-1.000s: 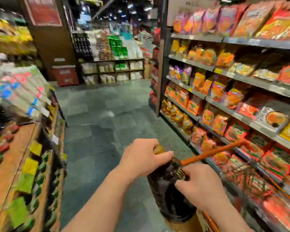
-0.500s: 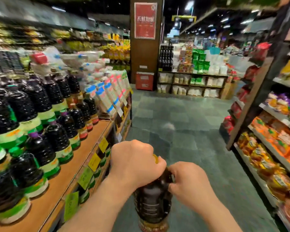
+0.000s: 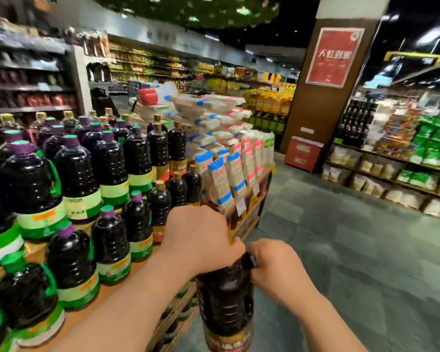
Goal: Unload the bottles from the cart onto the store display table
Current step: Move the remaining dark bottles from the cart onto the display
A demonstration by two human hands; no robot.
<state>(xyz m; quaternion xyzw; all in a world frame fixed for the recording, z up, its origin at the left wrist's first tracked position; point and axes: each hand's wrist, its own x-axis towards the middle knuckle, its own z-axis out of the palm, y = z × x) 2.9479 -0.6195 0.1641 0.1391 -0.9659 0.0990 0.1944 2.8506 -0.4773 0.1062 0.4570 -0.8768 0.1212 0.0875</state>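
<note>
Fingers of the left hand point(image 3: 201, 240) are curling over the top of a dark bottle point(image 3: 226, 301) at lower centre, while the right hand point(image 3: 272, 268) is pinching its neck. Wooden display table point(image 3: 107, 298) at lower left is already carrying many bottles point(image 3: 74, 174). This one is hanging beside its edge, not yet placed; the cart is out of view.

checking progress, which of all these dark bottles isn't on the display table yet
The bottle held in both hands, left hand over its cap and right hand at its neck. It hangs off the table's edge; the other bottles stand on it.
</note>
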